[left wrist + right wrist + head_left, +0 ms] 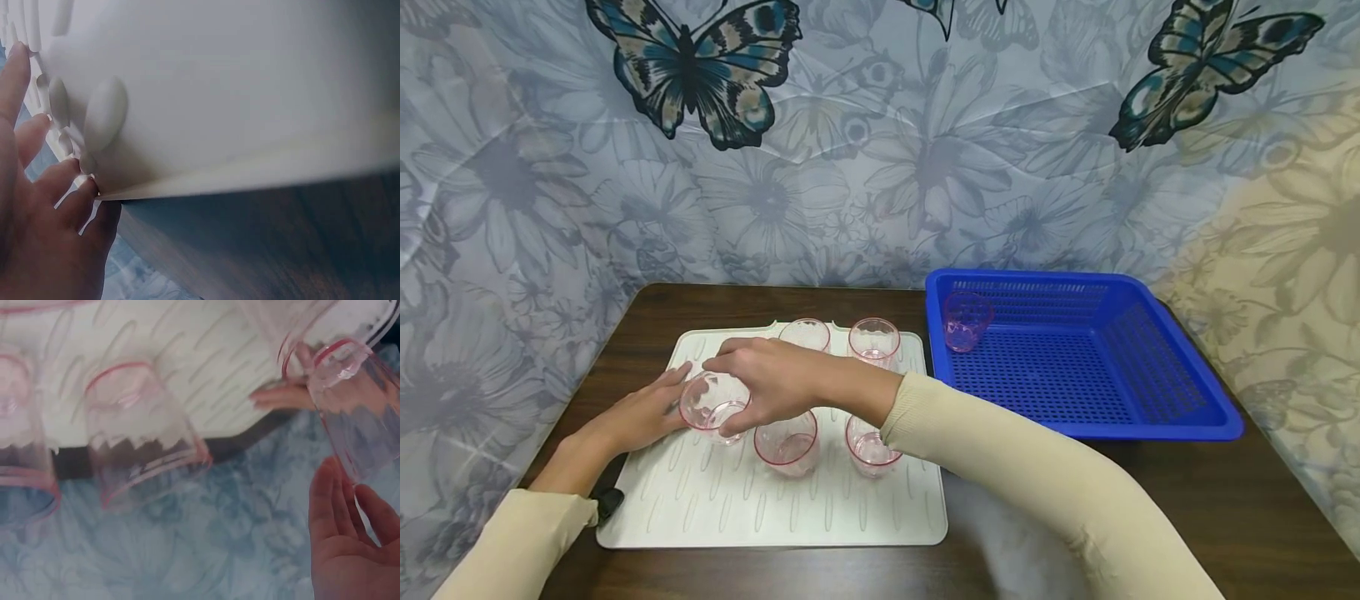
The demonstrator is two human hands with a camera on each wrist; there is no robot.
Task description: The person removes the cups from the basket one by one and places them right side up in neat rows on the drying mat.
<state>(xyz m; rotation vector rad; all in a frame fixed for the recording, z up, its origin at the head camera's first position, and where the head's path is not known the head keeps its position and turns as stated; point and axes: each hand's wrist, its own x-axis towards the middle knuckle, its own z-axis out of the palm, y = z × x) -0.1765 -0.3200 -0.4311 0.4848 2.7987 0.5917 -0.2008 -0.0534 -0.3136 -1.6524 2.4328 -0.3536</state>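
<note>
A clear drinking glass with a pink rim (pixel 715 402) is at the left of the white ridged mat (pixel 760 525). My right hand (pixel 778 379) reaches across from the right and holds this glass near its rim, fingers on the far side and thumb on the near side. In the right wrist view, the fingertips meet the rim of the glass (pixel 359 419). My left hand (pixel 636 417) rests with extended fingers at the mat's left edge, beside the glass. The left wrist view shows that hand (pixel 53 212) along the mat's edge.
More pink-rimmed glasses stand on the mat, two at the back, one (pixel 874 337) partly behind my right forearm, and two in front (pixel 786 446). A blue plastic basket (pixel 1150 429) on the right contains one glass (pixel 966 321). A patterned cloth hangs behind the brown table (pixel 1150 500).
</note>
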